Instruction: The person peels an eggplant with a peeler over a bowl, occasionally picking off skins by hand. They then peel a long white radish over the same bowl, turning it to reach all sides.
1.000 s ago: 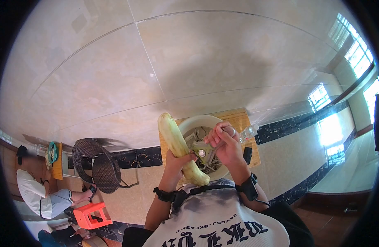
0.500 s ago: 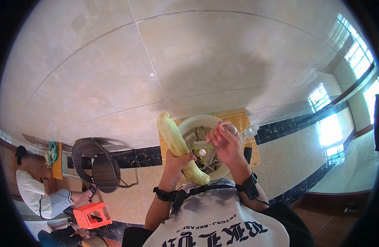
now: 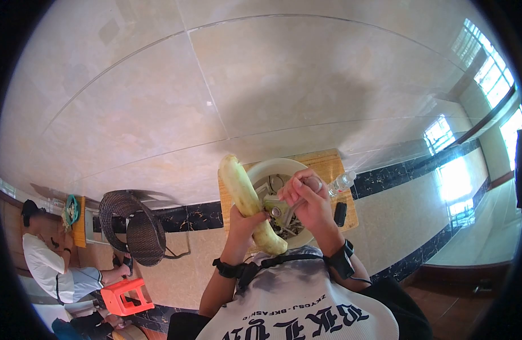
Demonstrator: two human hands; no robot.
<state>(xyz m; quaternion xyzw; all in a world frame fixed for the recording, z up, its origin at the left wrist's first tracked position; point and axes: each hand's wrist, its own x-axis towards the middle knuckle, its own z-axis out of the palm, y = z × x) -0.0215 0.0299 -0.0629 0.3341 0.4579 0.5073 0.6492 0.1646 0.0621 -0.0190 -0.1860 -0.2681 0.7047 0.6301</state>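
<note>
**Gourd held over the basin's left side; your right hand has dipped slightly**

The desk [image 3: 327,160] and the basin [image 3: 272,164] on it sit as they did a moment ago. The gourd [image 3: 242,195] has turned a touch, its far end nudging toward the basin. You have it raised above the basin's left rim, its near end close to your shirt. Your left hand [image 3: 243,224] grips it below the middle, fingers wrapped around it. Your right hand [image 3: 312,205], over the basin's right side, has come a little lower and closer to the gourd. Its fingers are curled tight, apparently around a slim tool [image 3: 295,205], though its shape is hard to read. The change is slight: the gourd appears steady in your grip, and the right hand is apart from it.

As for looks, the gourd is long, thick and gently curved, with rounded ends. Its surface is pale yellow-green, with duller brownish patches around the middle. Right of the basin are a clear bottle [image 3: 341,183] and a smaller black item [image 3: 341,213]; small scraps [image 3: 286,229] lie inside it.
</note>
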